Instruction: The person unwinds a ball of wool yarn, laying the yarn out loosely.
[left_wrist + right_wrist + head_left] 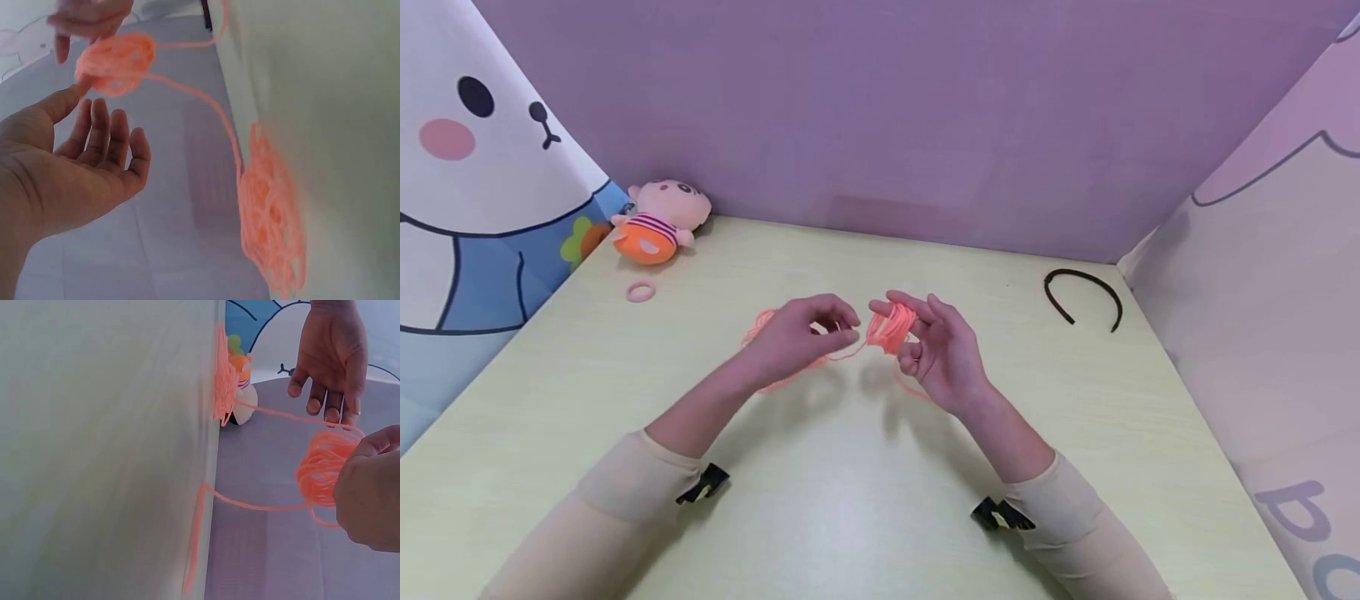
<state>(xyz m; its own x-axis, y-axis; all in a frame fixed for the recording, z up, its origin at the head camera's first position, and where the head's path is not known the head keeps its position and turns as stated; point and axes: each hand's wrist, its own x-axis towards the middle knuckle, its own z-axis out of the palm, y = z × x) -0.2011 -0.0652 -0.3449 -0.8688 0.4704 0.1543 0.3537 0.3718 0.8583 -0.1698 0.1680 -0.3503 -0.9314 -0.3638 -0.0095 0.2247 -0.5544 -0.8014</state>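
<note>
A coil of coral-orange yarn (892, 328) is looped about the fingers of my right hand (951, 354), held above the table. My left hand (793, 337) hovers just left of the coil. Its fingers are loosely bent and, in the left wrist view, a fingertip lies at or very near the coiled yarn (119, 62). Below and behind the left hand, a loose pile of the same yarn (269, 219) lies on the table, partly hidden in the head view. One strand runs from pile to coil. A loose tail of yarn (196, 544) trails from the coil onto the table.
A plush doll (658, 221) sits at the table's back left corner, with a pink ring (640, 291) in front of it. Toward the back right lies a dark headband (1086, 277). A purple panel (880, 125) closes off the back, and printed panels flank the sides.
</note>
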